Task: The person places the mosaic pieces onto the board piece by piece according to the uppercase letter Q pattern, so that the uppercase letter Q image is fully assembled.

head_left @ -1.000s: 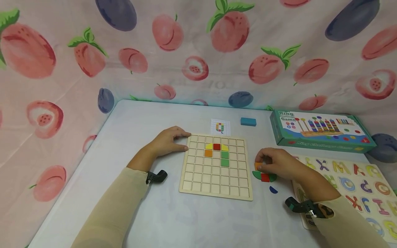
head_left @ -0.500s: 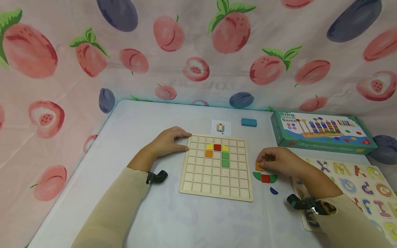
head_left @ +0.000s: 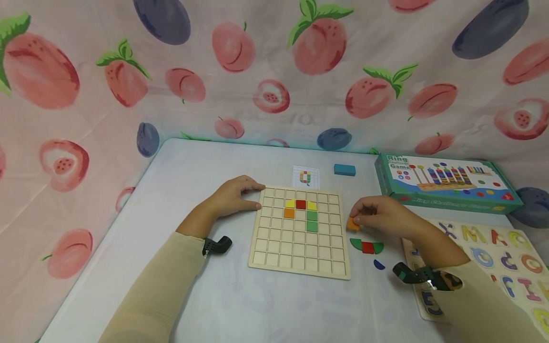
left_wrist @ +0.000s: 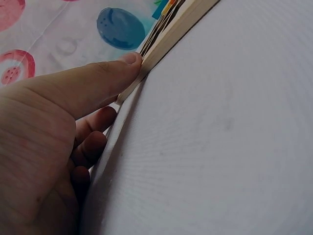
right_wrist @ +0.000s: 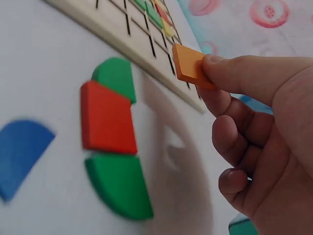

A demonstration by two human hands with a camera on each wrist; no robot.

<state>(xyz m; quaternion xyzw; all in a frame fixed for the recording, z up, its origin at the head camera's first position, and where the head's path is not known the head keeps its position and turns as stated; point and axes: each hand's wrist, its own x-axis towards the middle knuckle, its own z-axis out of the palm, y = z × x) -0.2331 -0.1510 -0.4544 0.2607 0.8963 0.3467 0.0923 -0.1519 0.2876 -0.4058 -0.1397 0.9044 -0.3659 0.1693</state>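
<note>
My right hand [head_left: 379, 215] pinches an orange square tile [right_wrist: 190, 66] between thumb and forefinger, held above the table just beyond the right edge of the wooden grid board [head_left: 279, 247]. Against the board's upper left edge rest the thumb and forefinger of my left hand [head_left: 233, 195], fairly straight. In the grid lie two yellow corner pieces, a red square [head_left: 301, 205], an orange square [head_left: 289, 213] and two green squares [head_left: 311, 221]. Below my right hand are a loose red square [right_wrist: 108, 117], two green quarter-round pieces [right_wrist: 122, 188] and a blue half-round piece [right_wrist: 23, 152].
A small pattern card [head_left: 306, 177] lies behind the board, with a blue block [head_left: 344, 169] to its right. The green Ring Challenge Game box [head_left: 450, 183] stands at the back right. A letter board [head_left: 482, 240] lies partly under my right forearm.
My right hand has picked the orange tile up from beside the green and red pieces and brought it slightly left, nearer the board. The left hand keeps its place.
</note>
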